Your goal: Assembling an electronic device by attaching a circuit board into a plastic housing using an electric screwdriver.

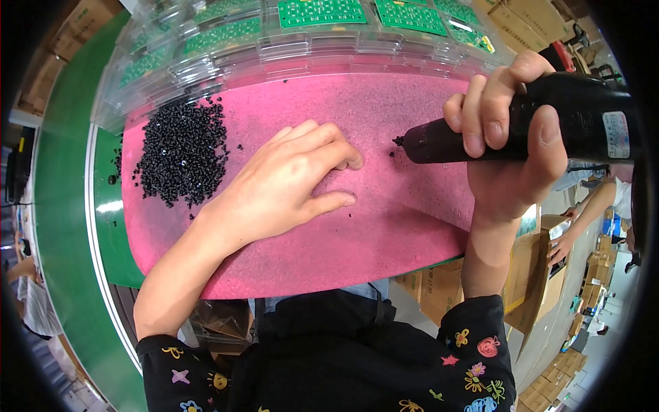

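My right hand is wrapped round a black electric screwdriver, held level with its nose pointing left over the pink mat. At the nose's tip sit a few tiny black screws. My left hand is over the middle of the mat, fingers bent and the thumb apart from the index finger, with nothing visible between them. Left of it lies a heap of small black screws, with several loose ones scattered around it.
Clear plastic trays holding green circuit boards line the mat's far edge. A green tabletop extends at the left. Cardboard boxes stand below on the right, where another person's hand shows.
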A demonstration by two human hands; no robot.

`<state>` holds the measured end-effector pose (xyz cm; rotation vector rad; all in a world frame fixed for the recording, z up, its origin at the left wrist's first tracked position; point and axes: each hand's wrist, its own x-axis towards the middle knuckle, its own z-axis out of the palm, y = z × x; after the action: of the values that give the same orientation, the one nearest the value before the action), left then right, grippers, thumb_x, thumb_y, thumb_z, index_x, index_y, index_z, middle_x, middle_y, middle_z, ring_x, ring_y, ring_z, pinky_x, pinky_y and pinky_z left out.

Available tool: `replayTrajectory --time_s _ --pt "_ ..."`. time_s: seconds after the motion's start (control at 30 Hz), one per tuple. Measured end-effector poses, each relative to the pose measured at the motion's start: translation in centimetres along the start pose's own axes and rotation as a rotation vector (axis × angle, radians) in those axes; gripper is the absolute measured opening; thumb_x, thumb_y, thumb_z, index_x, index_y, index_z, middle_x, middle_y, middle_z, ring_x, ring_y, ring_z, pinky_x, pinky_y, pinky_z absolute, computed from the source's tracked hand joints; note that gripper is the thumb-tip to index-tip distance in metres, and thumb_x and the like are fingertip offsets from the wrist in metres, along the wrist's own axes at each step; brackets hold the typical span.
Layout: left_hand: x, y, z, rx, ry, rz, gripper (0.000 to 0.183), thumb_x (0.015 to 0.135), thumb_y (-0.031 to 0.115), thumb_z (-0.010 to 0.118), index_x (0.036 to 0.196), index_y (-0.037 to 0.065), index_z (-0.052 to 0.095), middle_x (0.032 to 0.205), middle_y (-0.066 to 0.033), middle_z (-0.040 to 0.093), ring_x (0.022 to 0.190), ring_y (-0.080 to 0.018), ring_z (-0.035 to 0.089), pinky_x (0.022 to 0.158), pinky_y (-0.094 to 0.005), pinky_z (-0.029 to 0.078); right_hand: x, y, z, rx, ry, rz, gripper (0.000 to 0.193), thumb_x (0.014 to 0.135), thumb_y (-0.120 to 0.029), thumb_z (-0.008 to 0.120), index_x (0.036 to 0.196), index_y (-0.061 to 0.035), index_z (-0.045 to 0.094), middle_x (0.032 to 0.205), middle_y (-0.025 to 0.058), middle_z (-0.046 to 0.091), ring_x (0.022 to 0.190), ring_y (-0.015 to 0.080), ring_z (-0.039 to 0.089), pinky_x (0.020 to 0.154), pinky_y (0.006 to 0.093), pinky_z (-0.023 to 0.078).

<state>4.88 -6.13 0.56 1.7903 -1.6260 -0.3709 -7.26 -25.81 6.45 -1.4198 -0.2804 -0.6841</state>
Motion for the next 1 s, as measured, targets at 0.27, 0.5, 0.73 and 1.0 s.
replayTrajectory --time_s 0.27,0.5,0.73,1.0 --pt "0.0 0.0 0.0 -0.012 -0.003 -0.003 0.038 0.073 0.018 0.079 0.105 0.005 0.062 0.098 -0.0087 0.059 0.091 -0.0267 0.057 0.084 -0.0384 0.045 -0.2 0.8 1.2 -0.190 0.007 0.084 0.038 0.091 -0.030 0.058 0.116 -0.0027 0.050 0.064 0.0004 0.047 0.054 0.0113 0.047 0.061 0.0303 0.042" --pt "0.0 0.1 0.0 -0.012 -0.007 -0.008 0.039 0.073 0.019 0.079 0.105 0.005 0.062 0.099 -0.0087 0.059 0.092 -0.0275 0.056 0.084 -0.0384 0.045 -0.2 0.2 1.1 -0.238 0.011 0.112 0.038 0.091 -0.032 0.059 0.115 -0.0038 0.051 0.064 -0.0001 0.047 0.054 0.0112 0.046 0.060 0.0310 0.041" --pt "-0.1 0.1 -0.1 -0.006 -0.014 -0.013 0.038 0.074 0.019 0.078 0.105 0.005 0.063 0.101 -0.0087 0.060 0.094 -0.0280 0.056 0.086 -0.0384 0.045 -0.1 0.3 0.4 -0.056 0.003 0.025 0.039 0.093 -0.037 0.055 0.116 -0.0060 0.051 0.065 -0.0013 0.045 0.054 0.0108 0.044 0.061 0.0315 0.039" --pt "0.0 0.0 -0.1 -0.005 -0.015 -0.015 0.037 0.074 0.020 0.078 0.105 0.005 0.063 0.100 -0.0090 0.060 0.093 -0.0278 0.056 0.085 -0.0379 0.045 0.0 0.4 0.3 -0.037 0.008 0.006 0.039 0.094 -0.037 0.054 0.119 -0.0081 0.051 0.067 -0.0017 0.046 0.055 0.0106 0.043 0.063 0.0315 0.039"
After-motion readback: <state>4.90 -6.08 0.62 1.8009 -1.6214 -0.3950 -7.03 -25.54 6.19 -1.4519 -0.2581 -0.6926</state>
